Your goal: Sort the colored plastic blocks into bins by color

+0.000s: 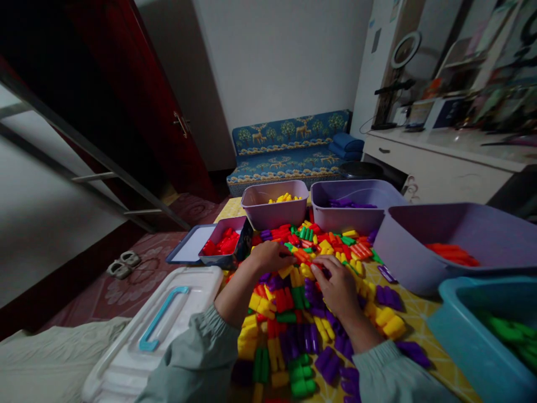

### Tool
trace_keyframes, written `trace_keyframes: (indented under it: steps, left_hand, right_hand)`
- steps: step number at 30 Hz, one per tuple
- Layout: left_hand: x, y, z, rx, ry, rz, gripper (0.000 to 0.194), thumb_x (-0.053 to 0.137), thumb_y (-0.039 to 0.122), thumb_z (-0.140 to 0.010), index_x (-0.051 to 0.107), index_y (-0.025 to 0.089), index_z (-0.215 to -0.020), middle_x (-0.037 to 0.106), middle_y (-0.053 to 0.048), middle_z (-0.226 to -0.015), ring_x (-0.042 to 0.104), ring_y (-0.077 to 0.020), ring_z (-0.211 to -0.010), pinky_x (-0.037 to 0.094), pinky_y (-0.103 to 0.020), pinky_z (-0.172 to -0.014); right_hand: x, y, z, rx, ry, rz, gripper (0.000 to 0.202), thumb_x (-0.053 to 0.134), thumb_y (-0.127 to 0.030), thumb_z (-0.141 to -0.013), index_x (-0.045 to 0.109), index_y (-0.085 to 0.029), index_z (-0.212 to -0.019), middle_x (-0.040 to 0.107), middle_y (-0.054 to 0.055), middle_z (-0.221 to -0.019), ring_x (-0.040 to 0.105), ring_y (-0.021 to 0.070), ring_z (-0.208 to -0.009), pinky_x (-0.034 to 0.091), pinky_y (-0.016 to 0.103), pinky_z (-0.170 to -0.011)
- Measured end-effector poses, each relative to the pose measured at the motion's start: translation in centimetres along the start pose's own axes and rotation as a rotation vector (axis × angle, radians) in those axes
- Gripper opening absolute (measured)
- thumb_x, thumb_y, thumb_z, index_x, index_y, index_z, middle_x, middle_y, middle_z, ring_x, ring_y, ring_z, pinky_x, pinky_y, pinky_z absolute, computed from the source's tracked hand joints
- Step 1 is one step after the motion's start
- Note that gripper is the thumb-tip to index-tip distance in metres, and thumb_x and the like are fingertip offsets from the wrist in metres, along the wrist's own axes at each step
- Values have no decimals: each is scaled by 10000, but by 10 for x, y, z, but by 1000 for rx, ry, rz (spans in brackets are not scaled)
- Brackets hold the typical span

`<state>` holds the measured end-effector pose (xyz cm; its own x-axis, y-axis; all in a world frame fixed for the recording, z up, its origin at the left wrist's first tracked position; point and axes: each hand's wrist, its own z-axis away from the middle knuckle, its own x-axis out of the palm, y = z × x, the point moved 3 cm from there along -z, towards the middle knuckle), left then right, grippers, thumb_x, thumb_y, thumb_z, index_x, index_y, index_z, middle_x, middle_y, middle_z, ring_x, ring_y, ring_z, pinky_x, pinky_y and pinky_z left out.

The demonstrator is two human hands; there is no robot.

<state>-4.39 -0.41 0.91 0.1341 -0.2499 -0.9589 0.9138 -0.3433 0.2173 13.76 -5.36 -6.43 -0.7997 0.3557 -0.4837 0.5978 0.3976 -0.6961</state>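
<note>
Mid-frame, the left hand point(272, 254) and right hand point(338, 282) bend over blocks point(284, 300), fingers curled. Whether they grip any, I cannot tell.

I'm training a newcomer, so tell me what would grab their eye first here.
First, the bright blocks strewn over the yellow cloth, with the left hand and right hand close together over them. Next, the lilac bins at the far side and right, and the teal bin at lower right. Behind, the patterned blue sofa by the pale wall.
</note>
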Motion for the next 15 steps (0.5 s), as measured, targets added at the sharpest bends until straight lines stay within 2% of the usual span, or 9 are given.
trace_keyframes:
  steps: [2,3,5,7,8,10,13,15]
  left_hand:
    - [-14,6,-2,37,-48,-65,411,535,568,-831,709,326,-1113,741,-37,-987,676,-234,-921,489,-272,-742]
    - [-20,8,-6,23,-29,-104,437,550,569,-821,692,316,-1147,739,-48,-1014,677,-247,-939,496,-284,-751]
    - [-28,10,-20,-33,77,-168,462,541,550,-836,665,279,-1189,727,-78,-1064,671,-269,-984,509,-312,-781]
    - [-29,11,-40,-60,211,-192,427,501,492,-882,659,238,-1186,706,-100,-1119,655,-269,-1041,508,-325,-836]
    - [-26,11,-50,-54,261,-185,410,483,460,-901,653,223,-1190,691,-106,-1154,644,-261,-1070,502,-321,-865]
    - [-15,9,-71,-24,288,-149,422,483,434,-910,612,217,-1248,655,-106,-1225,624,-249,-1112,491,-311,-903]
    - [5,-1,-93,-58,255,-110,518,455,502,-910,539,226,-1341,631,-115,-1258,618,-262,-1114,483,-336,-921]
    - [15,-7,-100,-52,232,-98,529,375,541,-930,551,251,-1336,631,-104,-1252,604,-254,-1132,456,-348,-963]
  right_hand:
    - [1,0,0,8,6,-5,176,542,-295,-889,676,-181,-885,682,71,-951,634,215,-916,492,366,-854]
    - [1,1,1,13,7,-8,174,542,-292,-887,678,-183,-892,682,73,-959,634,217,-919,493,367,-854]
    - [1,1,1,23,10,-18,169,542,-283,-885,679,-186,-903,681,79,-975,633,221,-927,494,370,-853]
    - [1,1,2,33,16,-32,164,543,-279,-883,679,-190,-904,678,82,-983,632,224,-931,493,372,-854]
    - [1,1,2,36,17,-42,161,545,-279,-883,679,-191,-899,676,82,-981,631,224,-932,492,371,-855]
    - [0,0,2,39,14,-66,157,544,-275,-886,678,-193,-886,673,79,-968,629,219,-931,491,365,-857]
    - [0,-2,2,47,8,-88,150,539,-257,-888,675,-197,-869,669,75,-949,626,214,-925,489,358,-858]
    - [-1,-3,2,58,10,-86,142,540,-243,-885,673,-199,-864,668,73,-945,625,215,-921,488,359,-859]
